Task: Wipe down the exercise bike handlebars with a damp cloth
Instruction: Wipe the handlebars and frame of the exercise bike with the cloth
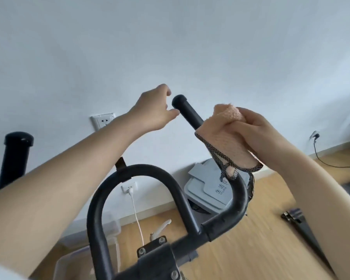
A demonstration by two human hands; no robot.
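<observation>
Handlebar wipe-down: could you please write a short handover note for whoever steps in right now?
Right hand: shut on the peach cloth, which is wrapped around the right handlebar grip below its capped end.
Left hand: open, fingertips beside that grip's end cap, not clearly gripping it.
Left handlebar grip: upright at far left, untouched at this moment.
Centre loop bar: bare, no cloth on it.
Done: cannot tell from this view how much has been wiped.
Left: likely the grip's tip, the loop bar and the left grip.

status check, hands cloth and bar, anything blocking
Right hand shut on orange cloth, wrapped round right handlebar. Left hand open, fingertips at bar's end cap. Nothing blocking.
</observation>
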